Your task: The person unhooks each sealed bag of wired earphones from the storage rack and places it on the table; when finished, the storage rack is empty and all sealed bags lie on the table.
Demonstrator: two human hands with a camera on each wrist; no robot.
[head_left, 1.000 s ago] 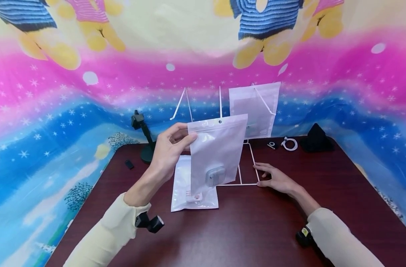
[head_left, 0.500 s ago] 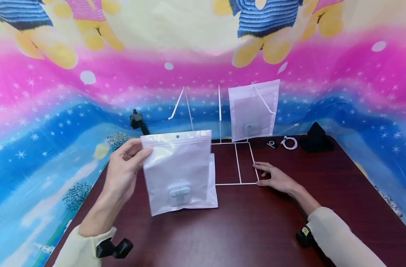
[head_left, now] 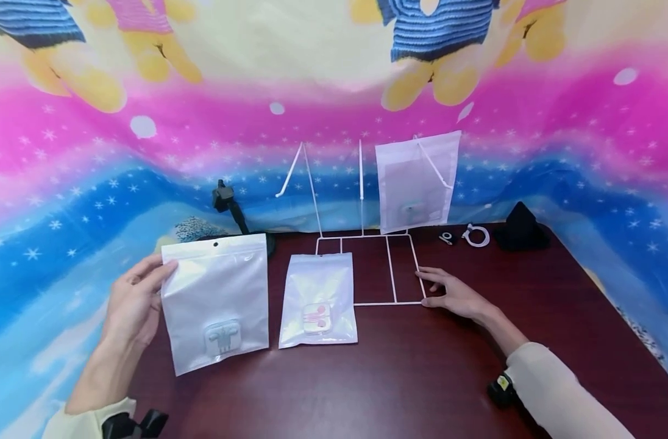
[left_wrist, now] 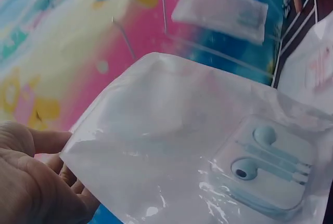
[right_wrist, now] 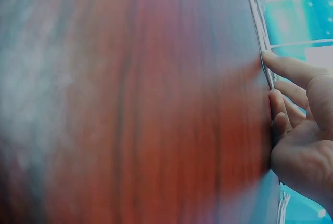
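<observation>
My left hand (head_left: 133, 299) pinches the upper left edge of a white zip bag (head_left: 213, 280), raised at the left. Through its front shows a clear case of white earphones (left_wrist: 263, 167). A second zip bag (head_left: 317, 274), with pink earphones inside, lies to its right over the left part of a white wire rack (head_left: 391, 268). My right hand (head_left: 454, 292) holds the rack's front right base corner between thumb and fingers. In the right wrist view, its fingertips (right_wrist: 266, 57) meet the thin wire. Another bag (head_left: 413, 183) hangs from the rack's right hook.
Two hook arms, left (head_left: 291, 169) and middle (head_left: 361, 171), rise at the back. A dark stand (head_left: 232, 204) is partly hidden behind the raised bag. At the back right are a small ring-shaped item (head_left: 446, 238), a coiled white cable (head_left: 476, 236) and a black pyramid-shaped object (head_left: 519, 228).
My left hand has carried the bag from in front of the rack leftward and down, turning its front toward the head camera. The bag with pink earphones has come into full view. My right hand stays put.
</observation>
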